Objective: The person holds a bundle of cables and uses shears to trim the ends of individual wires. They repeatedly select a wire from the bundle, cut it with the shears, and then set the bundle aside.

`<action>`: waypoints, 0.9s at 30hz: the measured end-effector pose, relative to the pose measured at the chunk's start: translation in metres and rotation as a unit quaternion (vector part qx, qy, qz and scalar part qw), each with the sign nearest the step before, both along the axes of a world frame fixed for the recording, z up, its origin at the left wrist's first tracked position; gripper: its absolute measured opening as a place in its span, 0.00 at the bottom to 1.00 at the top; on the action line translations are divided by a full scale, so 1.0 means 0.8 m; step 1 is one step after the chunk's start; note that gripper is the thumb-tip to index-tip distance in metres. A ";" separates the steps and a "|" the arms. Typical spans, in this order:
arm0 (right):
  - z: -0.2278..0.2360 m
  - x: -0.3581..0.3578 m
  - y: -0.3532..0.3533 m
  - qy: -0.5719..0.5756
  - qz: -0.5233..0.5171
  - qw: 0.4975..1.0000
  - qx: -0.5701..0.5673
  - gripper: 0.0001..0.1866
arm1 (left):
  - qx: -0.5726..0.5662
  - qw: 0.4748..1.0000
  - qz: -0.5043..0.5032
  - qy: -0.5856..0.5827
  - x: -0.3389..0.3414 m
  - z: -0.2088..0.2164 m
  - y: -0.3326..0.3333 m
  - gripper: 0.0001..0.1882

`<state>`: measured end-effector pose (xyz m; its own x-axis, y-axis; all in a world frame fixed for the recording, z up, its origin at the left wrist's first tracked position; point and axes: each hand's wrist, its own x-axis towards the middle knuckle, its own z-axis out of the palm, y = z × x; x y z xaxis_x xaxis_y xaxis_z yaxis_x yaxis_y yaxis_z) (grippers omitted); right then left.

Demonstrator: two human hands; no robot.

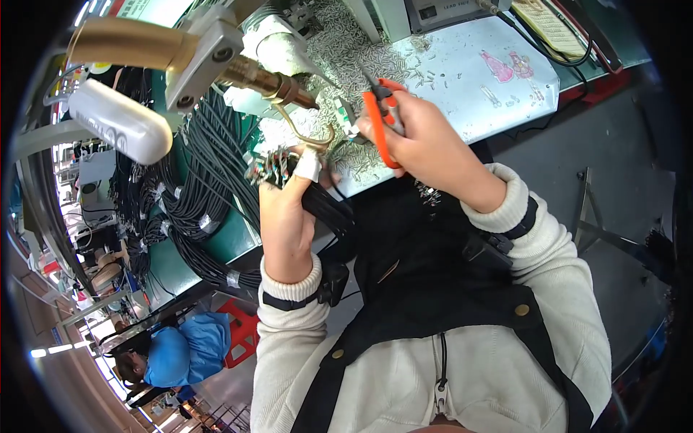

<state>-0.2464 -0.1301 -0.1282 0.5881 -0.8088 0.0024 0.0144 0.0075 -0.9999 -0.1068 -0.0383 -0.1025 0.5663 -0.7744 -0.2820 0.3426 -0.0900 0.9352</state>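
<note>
My left hand [286, 220] is wrapped round a bundle of black cables [330, 209], their stripped ends [271, 169] showing thin coloured wires. White tape [309, 164] covers its thumb. In my right hand [437, 148] is a pair of pliers [377, 130] with orange handles, its jaws pointing up and away from me. Close to the right fingertips is a small green and white piece [341, 112]; whether they touch it I cannot tell. Between and above the hands, a soldering iron [271, 83] sits in a metal clamp, with a bent brass-coloured tube [299, 130] under its tip.
Many small silvery pieces [346, 54] lie scattered over the white work surface [473, 94]. More black cables [216, 159] are heaped on the green table [234, 231] at left. A grey-white box [444, 11] stands at the back. Beyond the table, a person in blue [173, 353] sits.
</note>
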 end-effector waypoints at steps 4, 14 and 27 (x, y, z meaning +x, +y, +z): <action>-0.001 -0.004 0.014 0.019 -0.120 0.959 -0.255 0.10 | -0.036 0.991 -0.122 -0.045 0.003 -0.006 0.028 0.07; 0.022 -0.013 0.035 -0.031 0.056 0.989 0.130 0.09 | -0.017 0.983 -0.180 0.026 -0.020 -0.001 0.043 0.10; -0.007 -0.014 0.032 -0.024 0.021 0.997 -0.066 0.08 | -0.005 0.982 -0.188 0.018 -0.022 0.000 0.043 0.12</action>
